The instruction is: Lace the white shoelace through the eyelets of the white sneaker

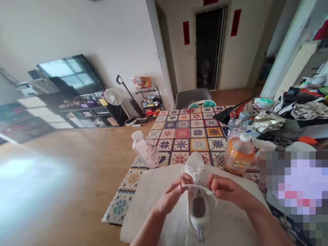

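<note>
A white shoe [195, 164] lies on a white sheet [148, 205] at the table's near edge, its toe pointing away and its heel toward me. My left hand [176, 191] is closed on a white shoelace [200, 186] at the left of the shoe's opening. On the right side, my right hand [227, 189] pinches the same lace. Between the two hands the lace runs across above the tongue, and a loose length hangs beside the right fingers. More lace trails down along the left side of the shoe.
Left of the sheet's far edge stands a pink bottle [146, 150]. An orange-labelled bottle [239, 155] and a clear bottle [241, 123] are on the right, near piled bags [269, 121]. A chair [192, 97] is beyond the patterned table [181, 145].
</note>
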Demonstrator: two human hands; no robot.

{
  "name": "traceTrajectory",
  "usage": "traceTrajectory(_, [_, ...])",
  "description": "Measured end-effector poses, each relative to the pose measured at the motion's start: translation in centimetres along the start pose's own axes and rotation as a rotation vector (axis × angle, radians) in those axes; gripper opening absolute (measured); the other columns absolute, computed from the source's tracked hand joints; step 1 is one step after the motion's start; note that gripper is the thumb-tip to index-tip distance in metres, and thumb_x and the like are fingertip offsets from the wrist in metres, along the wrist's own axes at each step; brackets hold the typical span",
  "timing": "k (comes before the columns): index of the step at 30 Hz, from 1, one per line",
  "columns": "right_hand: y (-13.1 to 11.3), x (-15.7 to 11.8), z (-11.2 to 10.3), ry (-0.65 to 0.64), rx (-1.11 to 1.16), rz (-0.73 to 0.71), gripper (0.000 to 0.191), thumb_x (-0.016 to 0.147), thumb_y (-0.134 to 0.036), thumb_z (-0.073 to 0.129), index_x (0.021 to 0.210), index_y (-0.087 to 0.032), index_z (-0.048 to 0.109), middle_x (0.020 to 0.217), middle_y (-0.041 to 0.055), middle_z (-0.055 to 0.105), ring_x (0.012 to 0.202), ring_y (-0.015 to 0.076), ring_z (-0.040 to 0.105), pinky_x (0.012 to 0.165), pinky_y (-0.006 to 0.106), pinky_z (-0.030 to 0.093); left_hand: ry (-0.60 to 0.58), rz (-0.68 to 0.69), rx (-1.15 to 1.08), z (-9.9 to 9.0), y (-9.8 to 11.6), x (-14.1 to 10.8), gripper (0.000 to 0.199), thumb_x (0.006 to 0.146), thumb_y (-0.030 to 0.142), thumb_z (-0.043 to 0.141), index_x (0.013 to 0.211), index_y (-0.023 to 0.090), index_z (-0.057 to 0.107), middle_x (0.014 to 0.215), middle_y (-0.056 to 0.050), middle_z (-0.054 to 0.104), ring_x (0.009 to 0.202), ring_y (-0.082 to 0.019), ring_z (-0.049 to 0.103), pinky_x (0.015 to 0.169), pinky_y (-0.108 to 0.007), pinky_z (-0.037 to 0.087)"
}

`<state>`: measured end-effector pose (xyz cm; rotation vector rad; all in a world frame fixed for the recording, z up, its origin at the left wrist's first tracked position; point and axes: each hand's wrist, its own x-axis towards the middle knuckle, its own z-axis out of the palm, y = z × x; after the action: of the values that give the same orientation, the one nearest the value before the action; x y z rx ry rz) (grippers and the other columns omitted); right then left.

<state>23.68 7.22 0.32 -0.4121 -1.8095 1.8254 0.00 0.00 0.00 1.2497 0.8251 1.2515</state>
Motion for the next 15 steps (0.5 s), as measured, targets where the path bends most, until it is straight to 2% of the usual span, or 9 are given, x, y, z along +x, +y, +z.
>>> traceTrajectory(4, [-1.0, 0.7, 0.7, 0.325, 0.198, -0.048, 0.037, 0.082, -0.053, 0.068, 0.07, -0.019, 0.06, 0.076, 0.0019, 0.052, 0.072, 0.0155, 0.049, 0.068, 0.028, 0.044, 0.199, 0.124, -0.166, -1.1, 1.6, 0.9, 0.055, 0.079, 0.063, 0.062, 0.057, 0.019, 0.037, 0.073, -0.003, 0.044, 0.073, -0.017, 0.044, 0.07, -0.034, 0.039])
traceTrajectory(7, [-2.0, 2.2, 1.3, 0.557, 0.294, -0.127, 0.033, 0.084, -0.048, 0.067, 0.07, -0.02, 0.059, 0.072, 0.0019, 0.054, 0.072, 0.0161, 0.053, 0.068, 0.028, 0.047, 0.296, 0.19, -0.175, -1.2, 2.9, 2.4, 0.056, 0.073, 0.064, 0.067, 0.057, 0.019, 0.038, 0.071, -0.001, 0.042, 0.067, -0.015, 0.044, 0.064, -0.032, 0.039])
traceTrajectory(9, [-2.5, 3.3, 1.7, 0.617, 0.31, -0.146, 0.03, 0.084, -0.049, 0.067, 0.076, -0.021, 0.06, 0.067, -0.0002, 0.053, 0.06, 0.0134, 0.049, 0.055, 0.025, 0.044, 0.261, 0.198, -0.149, -0.8, 3.4, 3.5, 0.049, 0.072, 0.06, 0.072, 0.06, 0.019, 0.048, 0.069, 0.0, 0.045, 0.063, -0.014, 0.046, 0.062, -0.03, 0.039])
traceTrajectory(11, [-2.7, 4.3, 2.2, 0.636, 0.213, -0.147, 0.03, 0.084, -0.05, 0.066, 0.082, -0.021, 0.063, 0.06, -0.0028, 0.05, 0.048, 0.0101, 0.041, 0.044, 0.022, 0.034, 0.146, 0.153, -0.112, -0.1, 3.5, 4.5, 0.04, 0.07, 0.052, 0.078, 0.063, 0.018, 0.058, 0.065, 0.001, 0.049, 0.058, -0.012, 0.049, 0.059, -0.029, 0.039])
traceTrajectory(13, [-2.6, 5.0, 2.6, 0.634, -0.013, -0.163, 0.028, 0.085, -0.048, 0.065, 0.086, -0.02, 0.067, 0.062, -0.0016, 0.056, 0.05, 0.0104, 0.045, 0.046, 0.022, 0.036, 0.053, 0.06, -0.1, 0.7, 3.0, 5.3, 0.036, 0.066, 0.046, 0.083, 0.068, 0.016, 0.063, 0.062, 0.001, 0.054, 0.053, -0.01, 0.049, 0.056, -0.027, 0.039])
traceTrajectory(15, [-2.1, 5.3, 3.1, 0.609, -0.252, -0.201, 0.023, 0.087, -0.043, 0.064, 0.086, -0.02, 0.069, 0.071, 0.0016, 0.064, 0.062, 0.0134, 0.056, 0.056, 0.024, 0.044, 0.059, -0.032, -0.136, 1.3, 2.1, 5.8, 0.039, 0.062, 0.044, 0.086, 0.08, 0.017, 0.064, 0.061, 0.003, 0.057, 0.049, -0.009, 0.049, 0.051, -0.024, 0.039])
